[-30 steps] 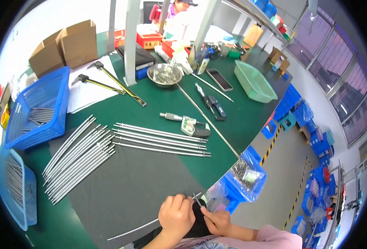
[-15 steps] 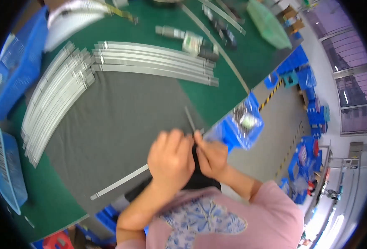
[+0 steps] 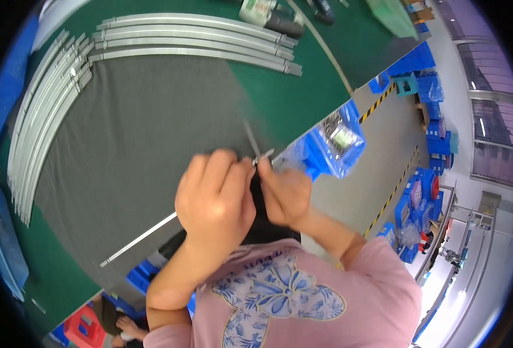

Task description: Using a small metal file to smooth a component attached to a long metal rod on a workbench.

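My left hand (image 3: 216,197) is closed around a long silver strip (image 3: 140,238), whose far end reaches down to the left over the grey cloth (image 3: 140,133). Beside it, my right hand (image 3: 288,194) is closed too, with thumb and fingers pinched at the strip's other end. Small metal pieces (image 3: 264,156) show between the two hands' fingertips. From there a thin, blurred grey rod (image 3: 252,138) sticks out away from me; its kind cannot be told. What exactly my right fingers hold is hidden.
Several silver strips (image 3: 47,133) lie stacked on the left, and several more (image 3: 192,43) lie along the back. A blue bin (image 3: 338,142) holding a plastic bag of small parts hangs at the table's right edge. Blue baskets (image 3: 4,232) stand far left; a bottle (image 3: 268,14) lies behind.
The view has shifted, so the table things appear higher and further left. Both hands stay together at the strip's end, the left still gripping it. The thin rod still projects from the fingertips.
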Demonstrator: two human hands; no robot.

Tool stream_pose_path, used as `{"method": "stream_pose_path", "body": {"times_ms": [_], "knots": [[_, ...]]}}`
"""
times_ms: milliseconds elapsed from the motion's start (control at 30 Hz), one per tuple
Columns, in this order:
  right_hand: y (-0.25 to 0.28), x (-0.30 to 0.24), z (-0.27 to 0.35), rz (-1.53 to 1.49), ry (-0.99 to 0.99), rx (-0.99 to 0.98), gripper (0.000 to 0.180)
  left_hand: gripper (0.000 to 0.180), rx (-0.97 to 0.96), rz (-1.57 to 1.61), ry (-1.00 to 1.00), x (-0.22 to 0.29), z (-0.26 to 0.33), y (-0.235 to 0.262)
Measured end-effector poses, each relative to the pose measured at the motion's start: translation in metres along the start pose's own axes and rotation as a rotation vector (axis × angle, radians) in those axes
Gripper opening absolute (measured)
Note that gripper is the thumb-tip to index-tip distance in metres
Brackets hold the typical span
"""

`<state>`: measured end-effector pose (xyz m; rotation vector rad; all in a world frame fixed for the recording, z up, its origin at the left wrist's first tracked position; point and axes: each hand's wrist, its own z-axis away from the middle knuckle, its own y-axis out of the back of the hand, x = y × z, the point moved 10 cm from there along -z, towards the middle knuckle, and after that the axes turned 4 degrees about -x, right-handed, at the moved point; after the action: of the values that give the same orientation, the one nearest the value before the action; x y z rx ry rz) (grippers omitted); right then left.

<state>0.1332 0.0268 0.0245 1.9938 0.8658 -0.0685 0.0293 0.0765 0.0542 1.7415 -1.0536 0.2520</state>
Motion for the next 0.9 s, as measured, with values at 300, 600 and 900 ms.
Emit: {"method": "stream_pose_path", "body": {"times_ms": [300, 600, 900], "knots": [[-0.003, 0.005, -0.005, -0.034, -0.056, -0.014, 0.044, 0.015, 0.011, 0.018, 0.0, -0.007, -0.003, -0.001], [0.001, 0.002, -0.003, -0.069, -0.123, -0.174, 0.053, 0.018, 0.029, 0.003, -0.03, -0.005, 0.0, 0.003], [0.002, -0.001, -0.01, -0.056, -0.101, -0.121, 0.048, 0.017, 0.037, 0.002, -0.028, -0.007, 0.0, 0.003]]}}
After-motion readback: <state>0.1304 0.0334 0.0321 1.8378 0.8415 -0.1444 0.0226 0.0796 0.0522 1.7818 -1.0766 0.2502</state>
